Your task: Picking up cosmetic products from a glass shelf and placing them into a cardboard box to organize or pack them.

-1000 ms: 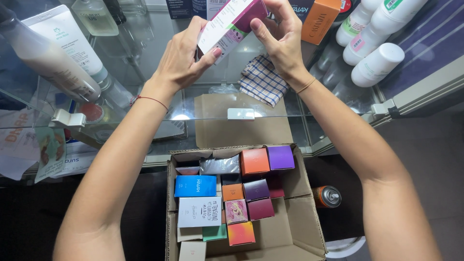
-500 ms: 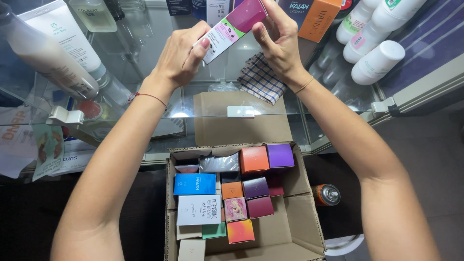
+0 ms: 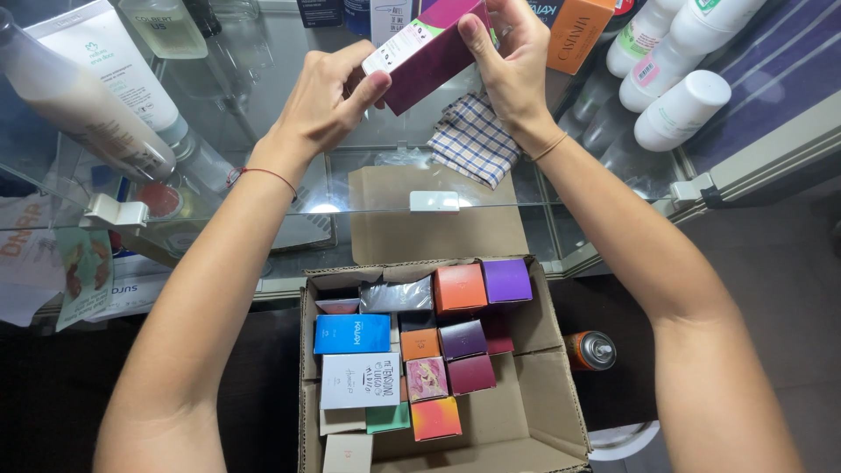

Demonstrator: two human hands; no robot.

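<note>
So a maroon box point(image 3: 431, 60) with a white end panel is held up over the glass counter point(image 3: 263, 131), gripped from both ends at once. The left hand point(image 3: 326, 103) is closed on the lower left end, thumb pressed against the near face and the fingers curled round behind, while the right hand point(image 3: 512, 66) is clamped on the upper right end with the thumb laid on the top edge. The box's long axis is tilted, running from lower left up to upper right, so the white end sits toward the left hand and the far end is tucked into the right palm. Neither hand can really be called nearer, since both are touching it; the box is basically bridged between them, well above the glass. Directly under the right wrist a checked cloth point(image 3: 474, 140) is spread on the counter, apart from the box. Further back an orange carton point(image 3: 576, 33) is stood just beside the right hand, and white bottles point(image 3: 670, 61) are laid off to the right. A big cream tube point(image 3: 79, 101) is seen lying on the left side of the glass. Down below, well apart from the hands and closer to the body, an open cardboard box point(image 3: 561, 412) is packed with small coloured cartons, with an orange spray can point(image 3: 590, 350) lying just outside its right wall.
</note>
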